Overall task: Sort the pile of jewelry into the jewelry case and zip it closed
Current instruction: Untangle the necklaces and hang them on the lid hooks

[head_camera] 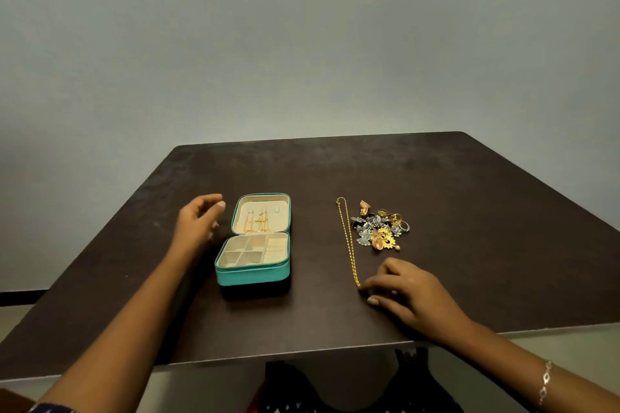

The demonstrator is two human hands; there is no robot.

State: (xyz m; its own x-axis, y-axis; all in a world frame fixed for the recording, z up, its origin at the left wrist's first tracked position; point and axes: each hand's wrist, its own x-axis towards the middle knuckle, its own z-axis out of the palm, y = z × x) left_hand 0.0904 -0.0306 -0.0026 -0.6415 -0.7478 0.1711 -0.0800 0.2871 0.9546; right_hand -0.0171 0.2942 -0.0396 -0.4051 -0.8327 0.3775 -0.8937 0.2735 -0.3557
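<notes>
The teal jewelry case (pixel 252 276) lies open on the dark table (pixel 469 191), its lid (pixel 236 211) folded flat on the far side of the cream compartment tray (pixel 250 251). Thin gold necklaces (pixel 256 221) hang down the lid's lining.

The left hand (pixel 198 221) hovers just left of the case, level with the lid. Its fingers are loosely curled and hold nothing, with the fingertips close to the lid's edge but not touching it.

To the right of the case, well apart from it, a long gold chain (pixel 349 238) is stretched almost straight, running from level with the lid down to level with the case's front wall. The right hand (pixel 407 292) is at the chain's near end, with forefinger and thumb closing in a narrow pinch on the last links while the other fingers curl above the table. A silver bracelet (pixel 545 382) sits on that wrist.

Further right of the case, just beyond the chain, sits the jewelry pile (pixel 380 228): silver brooch-like pieces, gold rings and an orange-gold ornament in a heap. Its left edge is just beside the chain, though whether they touch is too fine to tell.
</notes>
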